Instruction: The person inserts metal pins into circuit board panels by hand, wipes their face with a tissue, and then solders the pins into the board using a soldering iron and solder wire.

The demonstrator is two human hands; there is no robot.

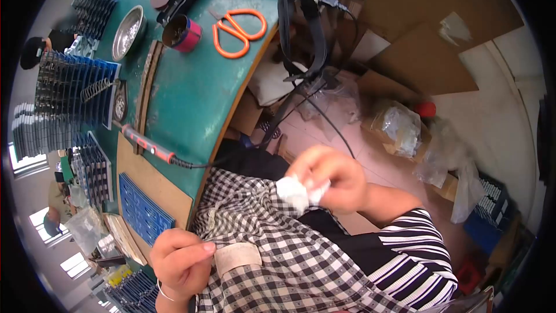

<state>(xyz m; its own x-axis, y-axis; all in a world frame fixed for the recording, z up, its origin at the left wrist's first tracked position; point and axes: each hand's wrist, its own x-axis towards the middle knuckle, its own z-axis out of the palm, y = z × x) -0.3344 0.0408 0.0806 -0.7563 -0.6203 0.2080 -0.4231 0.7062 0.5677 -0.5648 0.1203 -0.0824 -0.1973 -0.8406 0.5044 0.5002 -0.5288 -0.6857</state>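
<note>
My right hand (pixel 333 179) is closed around a crumpled white tissue (pixel 294 193), held above the black-and-white checked cloth (pixel 289 235) over my lap. The thumb and forefinger of my left hand (pixel 182 261) are pinched together. A beige patch (pixel 238 258) lies right beside those fingertips on the checked cloth; whether the fingers hold it or anything else, I cannot tell. Near my left hand, blue circuit boards (pixel 145 208) lie on a brown board (pixel 174 191) at the edge of the green table (pixel 191 98). A red-and-grey soldering iron (pixel 147 146) rests above them.
Orange-handled scissors (pixel 238 32), a red tin (pixel 182 33) and a metal bowl (pixel 128 33) stand on the table. Racks of boards (pixel 75 90) line its far side. A black strap (pixel 313 29) hangs at the edge. Cardboard (pixel 428 52) and plastic bags (pixel 399 130) lie to the right.
</note>
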